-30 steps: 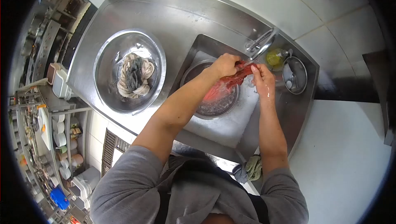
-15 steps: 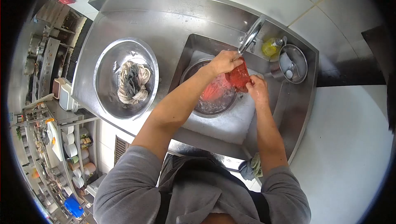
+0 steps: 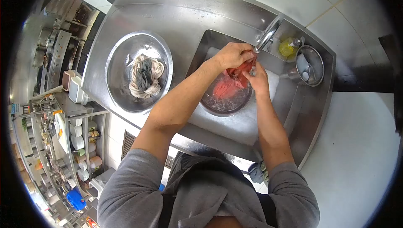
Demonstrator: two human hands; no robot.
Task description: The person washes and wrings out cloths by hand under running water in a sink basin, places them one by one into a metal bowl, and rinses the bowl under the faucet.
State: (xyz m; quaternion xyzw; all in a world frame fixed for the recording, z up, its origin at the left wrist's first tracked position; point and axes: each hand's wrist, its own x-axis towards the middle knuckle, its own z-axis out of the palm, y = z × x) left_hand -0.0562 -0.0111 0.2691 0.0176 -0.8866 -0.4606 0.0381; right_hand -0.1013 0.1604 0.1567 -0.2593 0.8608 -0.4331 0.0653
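A wet red cloth hangs from both my hands under the faucet, its lower part lying in a metal bowl of water in the sink. My left hand grips the upper edge of the cloth close to the spout. On the other side, my right hand pinches the cloth's right edge, lower down. Part of the cloth is bunched, and a paler pinkish-red portion shows in the water. Some fingertips are hidden by folds of fabric.
Left of the sink, a large steel bowl holds twisted beige and grey cloths. A bottle of yellow liquid and a small metal bowl stand at the sink's back right corner. Shelves with dishes are at far left.
The red cloth went from stretched out between my hands to gathered and bunched. My right hand moved up and closer to my left hand. The camera view shifted slightly.
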